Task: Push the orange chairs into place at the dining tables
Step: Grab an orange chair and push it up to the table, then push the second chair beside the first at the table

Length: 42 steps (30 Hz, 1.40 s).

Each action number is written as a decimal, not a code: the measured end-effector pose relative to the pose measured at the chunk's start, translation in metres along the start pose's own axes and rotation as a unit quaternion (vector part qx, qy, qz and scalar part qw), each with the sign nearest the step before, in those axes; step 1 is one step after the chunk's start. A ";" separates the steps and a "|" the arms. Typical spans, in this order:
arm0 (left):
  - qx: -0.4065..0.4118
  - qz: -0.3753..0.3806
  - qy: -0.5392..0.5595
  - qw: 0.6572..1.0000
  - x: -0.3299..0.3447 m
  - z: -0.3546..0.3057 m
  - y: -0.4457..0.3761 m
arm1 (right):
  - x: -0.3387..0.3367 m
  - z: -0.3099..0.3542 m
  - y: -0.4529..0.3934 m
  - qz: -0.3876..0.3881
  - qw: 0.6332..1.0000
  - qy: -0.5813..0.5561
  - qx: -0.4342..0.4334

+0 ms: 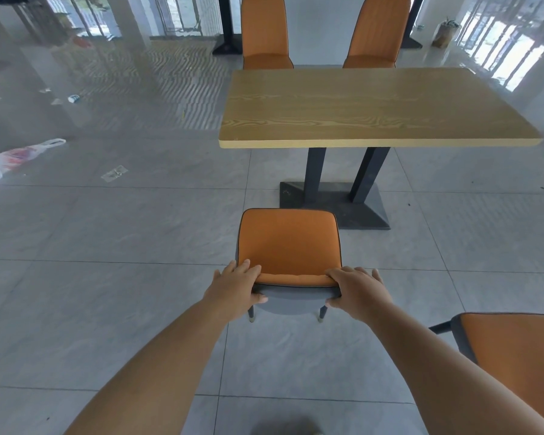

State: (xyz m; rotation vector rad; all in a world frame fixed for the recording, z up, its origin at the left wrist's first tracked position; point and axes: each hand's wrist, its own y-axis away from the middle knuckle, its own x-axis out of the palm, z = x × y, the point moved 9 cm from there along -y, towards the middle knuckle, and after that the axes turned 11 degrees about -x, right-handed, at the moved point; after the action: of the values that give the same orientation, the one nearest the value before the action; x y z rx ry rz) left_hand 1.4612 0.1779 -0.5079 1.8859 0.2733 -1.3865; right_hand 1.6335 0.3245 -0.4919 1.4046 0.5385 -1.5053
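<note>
Four chairs: orange seats, all in frame, one gripped at centre.
Gripped chair [289,243]: centre of frame, seat facing the table, standing short of the table's near edge, apart from it, in front of the dark base.
Left hand [235,288]: clamped on the left corner of the backrest top, fingers over the orange front, thumb on the grey back.
Right hand [357,291]: clamped on the right corner of the same backrest top, fingers curled over the front, thumb pressed to the grey back.
Dining table [374,108]: wooden top, upper right of centre, on two dark posts rising from a flat dark base [336,204].
Far chairs: left one [264,29] and right one [378,29] at top of frame, seats tucked under the table's far edge.
Fourth chair [515,350]: lower right corner, partly cut off, well back from the table.
Floor [107,293]: glossy grey tiles.
Litter: plastic bag [16,158] at left edge; paper scrap [115,173] near it; smaller bits in upper left.
Potted plant [446,31]: upper right.
</note>
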 end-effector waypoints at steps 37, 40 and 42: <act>0.162 -0.129 -0.039 0.978 -0.135 -0.094 0.050 | -0.127 -0.011 0.073 -0.135 0.990 -0.027 0.015; 0.193 -0.122 -0.044 0.973 -0.138 -0.120 0.059 | -0.136 -0.022 0.099 -0.150 0.988 -0.028 0.033; 0.212 -0.117 -0.053 0.969 -0.136 -0.142 0.066 | -0.137 -0.034 0.120 -0.156 0.986 -0.030 0.047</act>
State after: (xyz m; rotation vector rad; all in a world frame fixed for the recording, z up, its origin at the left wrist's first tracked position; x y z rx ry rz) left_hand 1.5492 0.2646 -0.3414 2.1659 0.1577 -1.8140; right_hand 1.7343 0.3486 -0.3380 1.3890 0.6820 -1.8375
